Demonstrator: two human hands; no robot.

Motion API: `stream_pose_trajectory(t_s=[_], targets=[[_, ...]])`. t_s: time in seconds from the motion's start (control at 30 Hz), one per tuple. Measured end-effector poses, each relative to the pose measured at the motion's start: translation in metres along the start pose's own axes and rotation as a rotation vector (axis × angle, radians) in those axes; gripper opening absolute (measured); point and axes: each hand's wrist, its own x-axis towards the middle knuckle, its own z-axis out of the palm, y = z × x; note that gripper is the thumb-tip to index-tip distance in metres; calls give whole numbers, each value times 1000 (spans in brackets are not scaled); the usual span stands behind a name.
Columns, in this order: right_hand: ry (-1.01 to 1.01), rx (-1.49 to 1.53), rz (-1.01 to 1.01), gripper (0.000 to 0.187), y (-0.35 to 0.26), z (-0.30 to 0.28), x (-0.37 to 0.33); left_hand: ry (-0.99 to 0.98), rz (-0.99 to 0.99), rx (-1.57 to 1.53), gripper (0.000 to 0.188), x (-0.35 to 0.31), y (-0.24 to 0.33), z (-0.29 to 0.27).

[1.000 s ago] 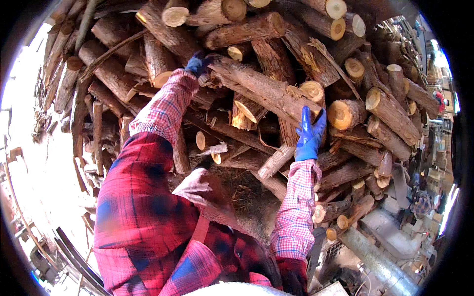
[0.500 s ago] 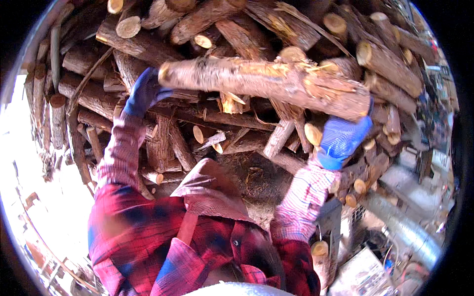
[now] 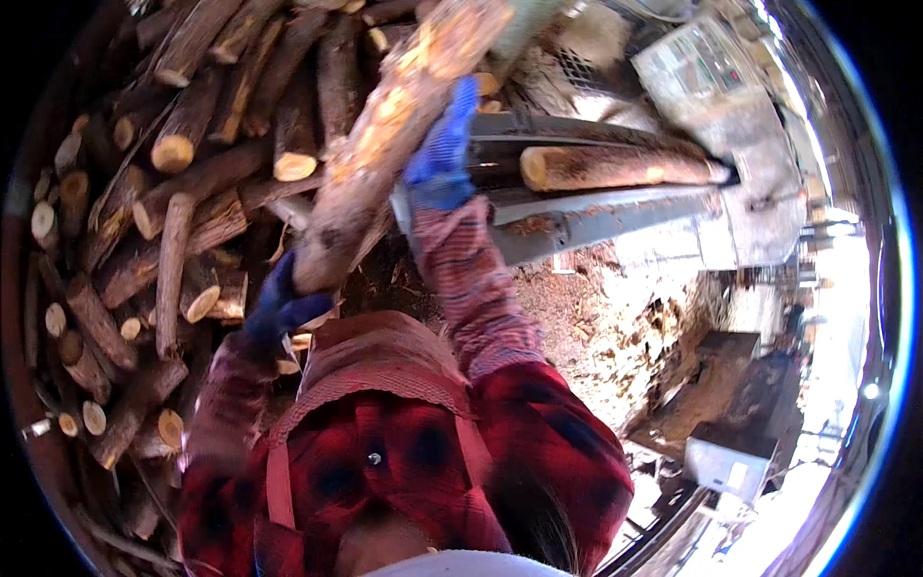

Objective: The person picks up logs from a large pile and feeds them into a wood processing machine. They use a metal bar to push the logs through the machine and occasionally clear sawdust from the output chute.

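Note:
A thick log [image 3: 380, 135] with partly stripped bark slants up and away from me, its near end low on the left. Around that near end my left hand [image 3: 281, 303], in a dark blue glove, is closed. My right hand [image 3: 442, 154], in a brighter blue glove, presses against the log's right side farther up; its fingertips are partly hidden by the wood. To the right of that hand another log [image 3: 615, 168] lies lengthwise between the metal rails [image 3: 596, 219] of a grey trough.
A big log pile [image 3: 216, 231] fills the left, with cut ends facing various ways. Past the trough's far end stands a pale machine housing [image 3: 697, 72]. Bark scraps and chips [image 3: 586, 337] cover the ground at right, near a dark box-like structure [image 3: 726, 394].
My view has swung right from the pile to the trough. The held log has turned from lying crosswise to pointing away from me, still between both hands.

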Motion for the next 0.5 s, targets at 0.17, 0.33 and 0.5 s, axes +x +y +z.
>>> stream_pose_trajectory(t_s=[0.17, 0.33, 0.5], targets=[[-99, -640, -384, 37, -230, -68, -7, -342, 211, -10, 82, 133, 38, 202], [393, -578, -201, 54, -287, -154, -33, -530, 112, -144, 69, 202, 18, 337], [317, -445, -5, 55, -302, -380, -25, -318, 1, -204, 67, 244, -88, 432]])
